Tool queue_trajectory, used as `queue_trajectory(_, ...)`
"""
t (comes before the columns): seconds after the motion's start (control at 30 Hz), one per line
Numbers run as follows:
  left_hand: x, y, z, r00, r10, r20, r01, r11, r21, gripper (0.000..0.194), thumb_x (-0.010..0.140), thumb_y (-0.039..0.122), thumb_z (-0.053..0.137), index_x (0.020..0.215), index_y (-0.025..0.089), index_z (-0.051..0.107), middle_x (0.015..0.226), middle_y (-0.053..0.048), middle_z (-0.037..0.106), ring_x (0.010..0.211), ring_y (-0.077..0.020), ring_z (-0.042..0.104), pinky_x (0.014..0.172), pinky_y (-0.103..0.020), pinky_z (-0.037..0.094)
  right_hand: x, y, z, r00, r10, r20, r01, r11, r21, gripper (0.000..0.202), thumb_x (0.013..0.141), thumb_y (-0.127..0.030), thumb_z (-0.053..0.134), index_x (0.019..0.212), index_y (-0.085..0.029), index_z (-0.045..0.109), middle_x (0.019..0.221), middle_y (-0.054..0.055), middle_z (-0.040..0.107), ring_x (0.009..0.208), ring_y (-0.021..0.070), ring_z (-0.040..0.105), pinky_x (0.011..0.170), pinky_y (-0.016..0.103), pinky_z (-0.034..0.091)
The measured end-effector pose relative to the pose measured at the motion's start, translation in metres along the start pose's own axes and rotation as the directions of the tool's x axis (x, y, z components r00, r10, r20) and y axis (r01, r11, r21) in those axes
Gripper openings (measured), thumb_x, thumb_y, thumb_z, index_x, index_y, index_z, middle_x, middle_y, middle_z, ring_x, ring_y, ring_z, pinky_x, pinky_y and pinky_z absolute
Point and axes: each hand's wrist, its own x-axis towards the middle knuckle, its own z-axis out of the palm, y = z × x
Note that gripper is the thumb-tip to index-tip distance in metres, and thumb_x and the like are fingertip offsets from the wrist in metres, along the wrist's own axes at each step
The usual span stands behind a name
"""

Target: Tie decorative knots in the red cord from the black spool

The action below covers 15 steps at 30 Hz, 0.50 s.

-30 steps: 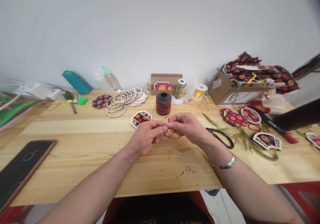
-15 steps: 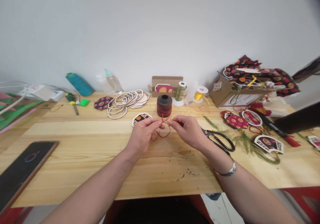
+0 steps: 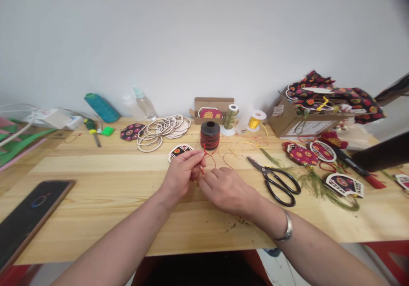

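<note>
My left hand (image 3: 184, 169) pinches a red cord (image 3: 209, 153) between thumb and fingers, above the middle of the table. Just right of it and lower, my right hand (image 3: 225, 189) is closed on the same cord; its fingertips are partly hidden. A small loop of cord stands out between the hands. Behind them is a dark spool wound with red cord (image 3: 210, 138). Under the left fingertips' far side lies a patterned octagonal ornament (image 3: 180, 151), partly covered by the hand. Black-handled scissors (image 3: 276, 178) lie open to the right of my right hand.
Wooden rings (image 3: 159, 132), a green thread spool (image 3: 230, 118) and a yellow cord spool (image 3: 255, 119) stand along the back. A cardboard box (image 3: 287, 118) with fabric is at the right, near tasselled ornaments (image 3: 300, 154). A phone (image 3: 35, 213) lies at left.
My right hand has moved down and left, nearer my left hand, and turned over, uncovering the scissors. The cord loop has changed shape. My left hand has shifted only slightly.
</note>
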Motion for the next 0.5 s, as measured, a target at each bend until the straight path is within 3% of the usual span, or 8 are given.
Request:
queue_trajectory(0.07, 0.000, 0.000, 0.001, 1.000, -0.017, 0.001, 0.017, 0.999, -0.030, 0.019, 0.064, 0.026, 0.075, 0.067, 0.013, 0.062, 0.050, 0.005, 0.054, 0.036, -0.0002, 0.030, 0.036, -0.015, 0.020, 0.001, 0.000, -0.005, 0.996, -0.087, -0.021, 0.089, 0.983, 0.161, 0.024, 0.089, -0.020, 0.044, 0.071, -0.015, 0.059, 0.068, 0.005, 0.058, 0.059, 0.0152, 0.049, 0.051, 0.030, 0.035)
queue_trajectory(0.13, -0.002, 0.001, 0.003, 0.999, -0.048, 0.001, 0.048, 0.998, -0.050, 0.019, 0.063, 0.026, 0.076, 0.068, 0.013, 0.062, 0.049, 0.006, 0.052, 0.037, -0.0013, 0.035, 0.036, -0.014, 0.023, 0.002, 0.002, -0.011, 0.989, -0.053, -0.138, 0.103, 0.915, 0.389, 0.031, 0.088, -0.036, 0.048, 0.067, -0.017, 0.060, 0.075, 0.005, 0.060, 0.067, 0.0152, 0.052, 0.057, 0.030, 0.041)
queue_trajectory(0.2, -0.003, 0.002, 0.004, 0.997, -0.083, 0.008, 0.083, 0.994, -0.069, 0.021, 0.061, 0.026, 0.077, 0.070, 0.014, 0.064, 0.049, 0.005, 0.053, 0.038, -0.0017, 0.038, 0.037, -0.013, 0.024, 0.003, 0.008, -0.014, 0.944, 0.206, -0.259, -0.022, 0.819, 0.573, 0.028, 0.088, -0.033, 0.049, 0.069, -0.016, 0.061, 0.085, 0.007, 0.062, 0.078, 0.0154, 0.056, 0.068, 0.030, 0.046)
queue_trajectory(0.27, -0.004, 0.003, 0.005, 0.994, -0.111, 0.010, 0.111, 0.992, -0.058, 0.022, 0.059, 0.027, 0.078, 0.072, 0.014, 0.065, 0.049, 0.005, 0.053, 0.037, -0.0011, 0.037, 0.036, -0.013, 0.022, 0.004, 0.017, -0.012, 0.784, 0.564, -0.258, -0.235, 0.655, 0.718, 0.021, 0.088, -0.023, 0.049, 0.074, -0.016, 0.062, 0.091, 0.009, 0.062, 0.086, 0.0156, 0.057, 0.077, 0.031, 0.047)
queue_trajectory(0.33, -0.005, 0.003, 0.006, 0.993, -0.122, 0.004, 0.122, 0.992, -0.019, 0.024, 0.059, 0.029, 0.079, 0.073, 0.013, 0.067, 0.047, 0.005, 0.052, 0.036, -0.0006, 0.034, 0.035, -0.013, 0.017, 0.004, 0.026, -0.006, 0.630, 0.771, -0.095, -0.349, 0.390, 0.852, 0.014, 0.084, -0.027, 0.056, 0.077, -0.017, 0.063, 0.091, 0.007, 0.063, 0.089, 0.0167, 0.058, 0.083, 0.033, 0.046)
queue_trajectory(0.37, -0.005, 0.004, 0.007, 0.993, -0.120, 0.002, 0.120, 0.993, 0.002, 0.024, 0.059, 0.030, 0.079, 0.072, 0.013, 0.067, 0.046, 0.005, 0.051, 0.036, -0.0007, 0.034, 0.035, -0.013, 0.015, 0.005, 0.030, -0.002, 0.595, 0.803, 0.033, -0.352, 0.223, 0.909, 0.014, 0.083, -0.030, 0.059, 0.079, -0.018, 0.063, 0.091, 0.007, 0.064, 0.088, 0.0167, 0.059, 0.083, 0.033, 0.046)
queue_trajectory(0.43, -0.005, 0.004, 0.007, 0.994, -0.110, 0.012, 0.110, 0.993, 0.031, 0.025, 0.059, 0.032, 0.078, 0.073, 0.013, 0.068, 0.046, 0.004, 0.051, 0.036, -0.0009, 0.033, 0.035, -0.014, 0.014, 0.005, 0.035, 0.005, 0.600, 0.737, 0.311, -0.338, -0.118, 0.934, 0.021, 0.079, -0.037, 0.062, 0.084, -0.016, 0.064, 0.084, 0.006, 0.066, 0.081, 0.0162, 0.061, 0.079, 0.033, 0.048)
queue_trajectory(0.5, -0.006, 0.003, 0.007, 0.994, -0.102, 0.027, 0.100, 0.994, 0.051, 0.026, 0.060, 0.032, 0.078, 0.074, 0.012, 0.070, 0.047, 0.004, 0.051, 0.037, -0.0008, 0.033, 0.036, -0.015, 0.014, 0.005, 0.036, 0.009, 0.636, 0.641, 0.429, -0.302, -0.306, 0.903, 0.026, 0.076, -0.038, 0.066, 0.087, -0.015, 0.064, 0.080, 0.005, 0.066, 0.077, 0.0155, 0.062, 0.076, 0.032, 0.049)
